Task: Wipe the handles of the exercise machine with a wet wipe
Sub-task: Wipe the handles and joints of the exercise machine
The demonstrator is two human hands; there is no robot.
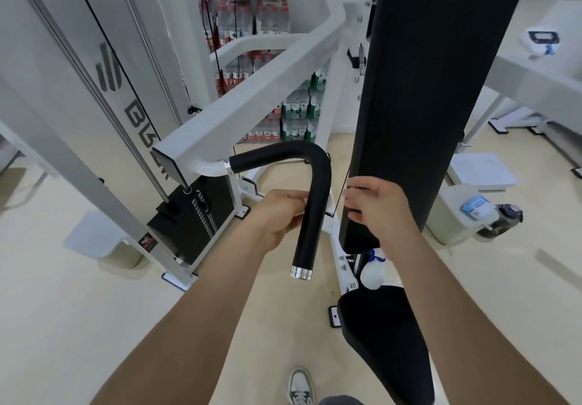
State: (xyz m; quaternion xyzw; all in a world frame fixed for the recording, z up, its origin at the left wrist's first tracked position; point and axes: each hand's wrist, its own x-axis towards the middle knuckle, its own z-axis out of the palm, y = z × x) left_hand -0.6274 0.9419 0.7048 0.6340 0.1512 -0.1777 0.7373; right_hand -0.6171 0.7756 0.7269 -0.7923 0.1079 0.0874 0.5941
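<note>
Head view, looking down along both bare forearms; black handle (315,197) curves off the white arm (239,102) of the machine, bends downward, and ends in a silver cap (301,272); left hand (277,215) sits against the handle's left side at its vertical stretch, fingers curled toward it, fingertips hidden behind the tube, so grip cannot be confirmed; right hand (376,208) lies just right of the handle, against the lower edge of the tall black back pad (419,96), fingers spread and blurred; no wipe can be made out in either hand; black seat (387,338) below right; white spray bottle (371,274) stands on the floor between seat and frame; one shoe (299,385) at bottom edge; stacked water bottles (252,23) behind the machine.
</note>
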